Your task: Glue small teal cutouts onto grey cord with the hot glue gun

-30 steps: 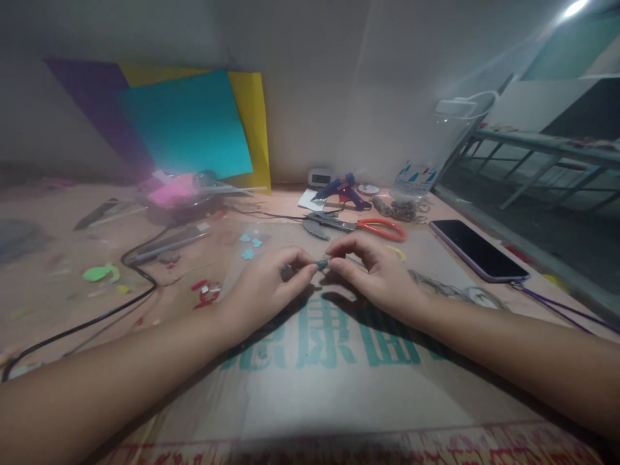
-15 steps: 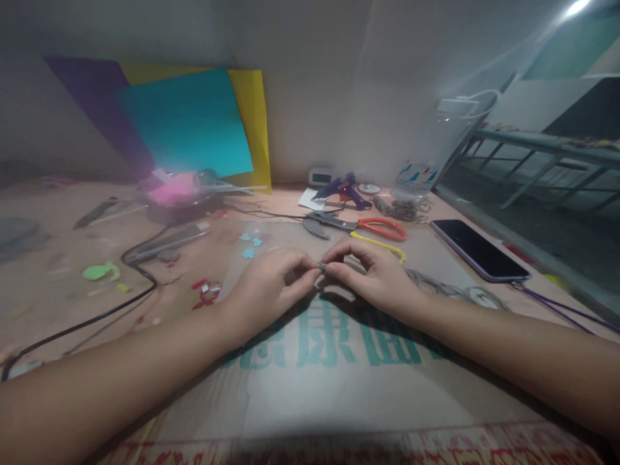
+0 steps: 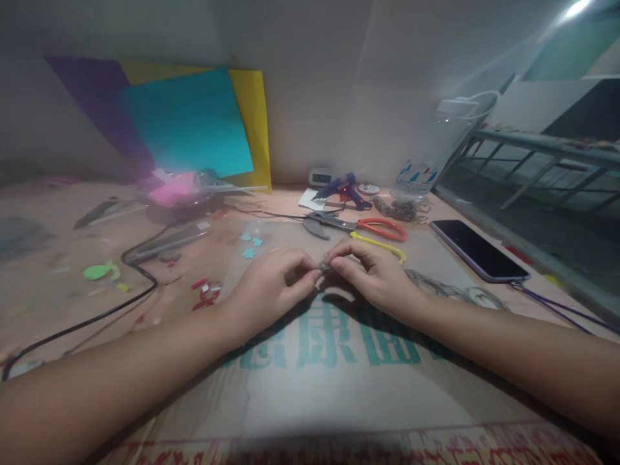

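Over the middle of the work surface, my left hand (image 3: pixel 272 281) and my right hand (image 3: pixel 375 271) meet fingertip to fingertip. Pinched between them is a small grey piece (image 3: pixel 324 267), thin and string-like, mostly covered by the fingers. Thumb and forefinger of my left hand close on its left end; those of my right hand close on the right end. Just beyond lie red-and-yellow-handled scissors (image 3: pixel 382 228). Beside my right wrist is a loose tangle of grey cord (image 3: pixel 436 284). Small light-blue cutouts (image 3: pixel 248 253) lie left of my left hand's knuckles.
A blue glue gun (image 3: pixel 346 191) stands at the back, near a small digital clock (image 3: pixel 320 176). A phone (image 3: pixel 479 250) lies to the right. On the left are a black cable (image 3: pixel 150 282), red scraps (image 3: pixel 208 292) and a bowl with pink material (image 3: pixel 174 188). Coloured sheets (image 3: pixel 188 123) lean on the wall.
The fingertips of my right hand have shifted slightly up and to the right, showing a bit more of the grey piece. My left hand stays nearly still.
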Demonstrator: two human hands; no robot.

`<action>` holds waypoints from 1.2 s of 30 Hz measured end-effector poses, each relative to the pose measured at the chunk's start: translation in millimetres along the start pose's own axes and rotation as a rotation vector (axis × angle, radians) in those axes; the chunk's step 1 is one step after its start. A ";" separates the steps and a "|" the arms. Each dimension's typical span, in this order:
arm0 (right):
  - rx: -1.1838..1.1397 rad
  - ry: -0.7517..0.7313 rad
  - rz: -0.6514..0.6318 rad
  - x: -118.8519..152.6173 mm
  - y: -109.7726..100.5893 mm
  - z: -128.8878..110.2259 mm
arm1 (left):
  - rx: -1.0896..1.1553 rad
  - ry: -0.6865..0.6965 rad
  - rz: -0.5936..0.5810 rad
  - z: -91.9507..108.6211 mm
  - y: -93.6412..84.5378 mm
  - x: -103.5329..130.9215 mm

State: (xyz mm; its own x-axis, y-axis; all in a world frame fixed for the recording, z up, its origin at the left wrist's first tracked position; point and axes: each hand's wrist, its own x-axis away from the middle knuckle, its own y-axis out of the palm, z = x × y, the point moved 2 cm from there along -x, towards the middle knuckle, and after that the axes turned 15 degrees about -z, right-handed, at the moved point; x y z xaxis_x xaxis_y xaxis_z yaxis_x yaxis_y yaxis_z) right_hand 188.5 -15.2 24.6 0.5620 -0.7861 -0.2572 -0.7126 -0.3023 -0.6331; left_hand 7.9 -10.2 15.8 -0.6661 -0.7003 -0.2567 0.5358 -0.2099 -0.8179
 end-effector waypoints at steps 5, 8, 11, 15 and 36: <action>-0.066 0.059 0.105 -1.5 -4.0 7.8 | 0.083 -0.073 0.006 -2.3 0.9 -1.4; -0.099 0.099 0.156 -3.7 -5.7 13.9 | 0.104 -0.111 0.018 -3.7 -0.1 -2.4; -0.168 0.121 0.128 -4.6 -4.1 15.1 | 0.100 -0.108 0.014 -4.3 -1.4 -2.5; -0.163 0.097 0.026 -3.0 -1.1 7.2 | 0.022 -0.046 0.017 -4.4 -1.0 -0.7; 0.008 0.028 0.015 -1.1 -1.4 2.5 | -0.057 0.021 -0.003 -1.0 0.4 0.6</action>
State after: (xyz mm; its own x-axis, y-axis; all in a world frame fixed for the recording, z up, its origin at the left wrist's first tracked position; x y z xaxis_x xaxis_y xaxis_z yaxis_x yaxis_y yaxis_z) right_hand 190.0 -12.6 23.9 0.5393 -0.8052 -0.2465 -0.7175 -0.2861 -0.6351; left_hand 7.2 -10.0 14.8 -0.6786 -0.6852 -0.2645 0.5039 -0.1724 -0.8463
